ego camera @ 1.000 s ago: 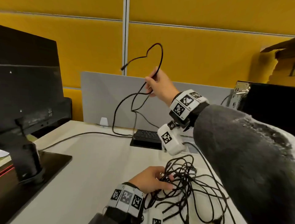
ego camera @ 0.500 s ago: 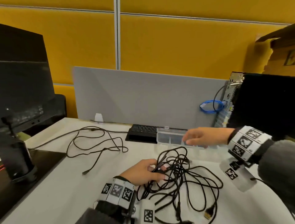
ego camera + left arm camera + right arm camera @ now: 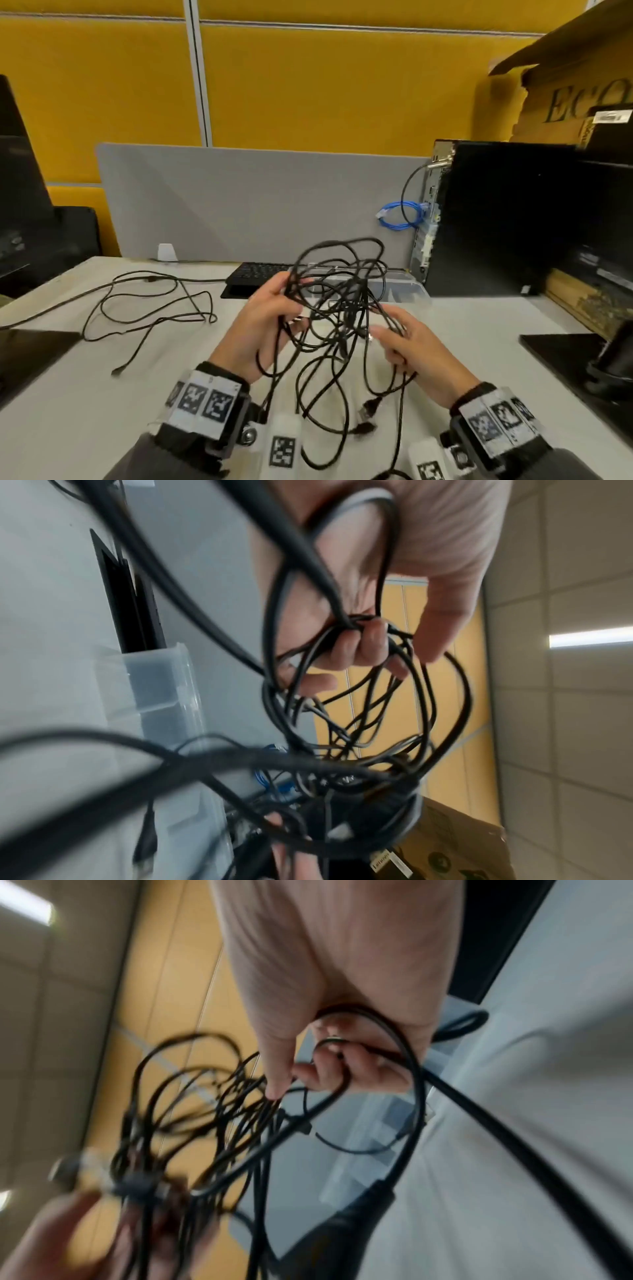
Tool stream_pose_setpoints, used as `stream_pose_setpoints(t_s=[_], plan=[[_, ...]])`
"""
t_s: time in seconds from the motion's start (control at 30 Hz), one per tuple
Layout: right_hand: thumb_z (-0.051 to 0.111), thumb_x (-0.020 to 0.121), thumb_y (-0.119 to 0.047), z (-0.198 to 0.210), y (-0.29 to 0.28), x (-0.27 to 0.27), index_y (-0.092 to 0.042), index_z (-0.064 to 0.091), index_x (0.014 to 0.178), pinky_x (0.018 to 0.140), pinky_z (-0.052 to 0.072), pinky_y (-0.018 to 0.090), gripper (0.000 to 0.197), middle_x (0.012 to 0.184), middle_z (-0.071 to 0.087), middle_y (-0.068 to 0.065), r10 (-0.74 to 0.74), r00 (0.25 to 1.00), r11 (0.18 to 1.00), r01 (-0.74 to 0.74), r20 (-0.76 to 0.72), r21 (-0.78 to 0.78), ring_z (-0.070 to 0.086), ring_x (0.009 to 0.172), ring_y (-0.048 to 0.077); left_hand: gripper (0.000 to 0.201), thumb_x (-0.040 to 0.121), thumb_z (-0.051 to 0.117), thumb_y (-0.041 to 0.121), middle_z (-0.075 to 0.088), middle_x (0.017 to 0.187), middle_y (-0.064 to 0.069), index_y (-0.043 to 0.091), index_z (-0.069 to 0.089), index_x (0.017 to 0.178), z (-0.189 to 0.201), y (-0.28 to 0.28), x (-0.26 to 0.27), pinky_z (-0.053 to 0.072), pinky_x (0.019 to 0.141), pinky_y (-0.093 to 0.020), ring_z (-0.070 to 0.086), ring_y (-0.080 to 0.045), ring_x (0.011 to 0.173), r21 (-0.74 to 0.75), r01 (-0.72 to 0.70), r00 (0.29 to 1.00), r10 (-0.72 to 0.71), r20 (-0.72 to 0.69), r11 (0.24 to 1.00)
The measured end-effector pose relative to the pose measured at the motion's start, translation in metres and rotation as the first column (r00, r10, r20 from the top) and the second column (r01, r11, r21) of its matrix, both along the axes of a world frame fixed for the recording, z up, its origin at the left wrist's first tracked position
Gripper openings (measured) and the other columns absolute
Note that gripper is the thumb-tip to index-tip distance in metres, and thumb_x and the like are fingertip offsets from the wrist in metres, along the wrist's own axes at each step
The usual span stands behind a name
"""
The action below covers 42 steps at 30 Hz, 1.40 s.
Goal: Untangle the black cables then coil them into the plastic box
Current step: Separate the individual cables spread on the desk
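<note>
While lying loose on the desk [image 3: 102, 394] at left: 1 separated black cable [image 3: 150, 310]. Left hand [image 3: 260, 329], fingers curled round strands of tangled black cables [image 3: 342, 308], raised above desk. Right hand [image 3: 414, 356] gripping strands opposite. Just behind: clear plastic box [image 3: 404, 287].

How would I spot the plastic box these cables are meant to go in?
Find the black computer tower at the desk's right. Left of its base, beside the black keyboard, sits the plastic box, partly behind the cable tangle. It is the only see-through thing there, low and divided inside.
</note>
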State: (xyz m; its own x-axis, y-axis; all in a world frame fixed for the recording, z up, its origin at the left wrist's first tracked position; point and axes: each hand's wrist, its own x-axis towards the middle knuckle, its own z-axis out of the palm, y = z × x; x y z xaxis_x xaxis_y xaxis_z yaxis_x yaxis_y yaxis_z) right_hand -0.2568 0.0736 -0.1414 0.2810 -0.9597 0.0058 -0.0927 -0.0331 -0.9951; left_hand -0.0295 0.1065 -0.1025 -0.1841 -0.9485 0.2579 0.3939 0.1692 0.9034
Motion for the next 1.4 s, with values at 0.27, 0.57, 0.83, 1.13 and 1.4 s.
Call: stream_pose_setpoints(t_s=[0.27,0.57,0.83,1.13,1.4], plan=[[0.044,0.094,-0.011,0.021,-0.006,-0.056,-0.018,0.06,0.082,0.051,0.03,0.021,0.021,0.055,0.028,-0.006,-0.182,0.811,0.979,0.2,0.555,0.029,0.025,0.047,0.007,0.046,0.03,0.088,0.03,0.051,0.055,0.005,0.017,0.064,0.066,-0.02,-0.017,0.036,0.055,0.061,-0.026,0.052,-0.006,0.052,0.104,-0.133,0.925,0.161,-0.344,0.986],[0.046,0.095,-0.017,0.016,-0.008,-0.068,-0.018,0.061,0.088,0.051,0.031,0.022,0.016,0.058,0.034,-0.003,-0.263,0.814,0.961,0.266,0.518,0.07,0.031,0.055,0.01,0.017,0.076,0.063,0.033,0.05,0.057,0.008,0.023,0.058,0.062,-0.031,-0.022,0.034,0.051,0.055,-0.025,0.053,-0.004,0.053,0.192,-0.297,0.905,0.34,-0.255,0.935],[0.062,0.087,-0.021,0.014,-0.009,-0.078,-0.016,0.064,0.099,0.05,0.038,0.019,0.012,0.088,0.066,0.003,-0.294,0.95,0.955,0.288,-0.11,-0.067,0.061,0.076,0.012,0.02,0.087,0.05,0.027,0.041,0.061,0.008,0.022,0.048,0.068,-0.029,-0.023,0.041,0.033,0.063,-0.028,0.036,-0.008,0.056,0.259,-0.365,0.855,0.432,-0.287,0.894],[0.074,0.076,-0.031,0.005,-0.019,-0.095,-0.02,0.031,0.14,0.095,0.039,0.037,0.077,0.133,0.048,0.009,-0.484,0.743,0.874,0.44,-0.463,-0.206,0.048,0.119,0.026,0.021,0.093,0.052,0.028,0.042,0.054,0.01,0.022,0.045,0.074,-0.035,-0.029,0.043,0.036,0.04,-0.015,0.04,-0.002,0.043,0.405,-0.455,0.848,0.525,-0.074,0.793],[0.056,0.091,-0.032,0.006,-0.007,-0.076,-0.033,0.05,0.123,0.082,0.039,0.019,0.033,0.115,0.051,-0.011,-0.119,0.567,0.978,-0.075,-0.815,-0.194,0.049,0.1,0.006,0.023,0.094,0.05,0.035,0.042,0.054,0.009,0.021,0.045,0.075,-0.037,-0.029,0.046,0.033,0.035,-0.013,0.042,-0.002,0.043,0.438,-0.389,0.877,0.471,-0.093,0.811]])
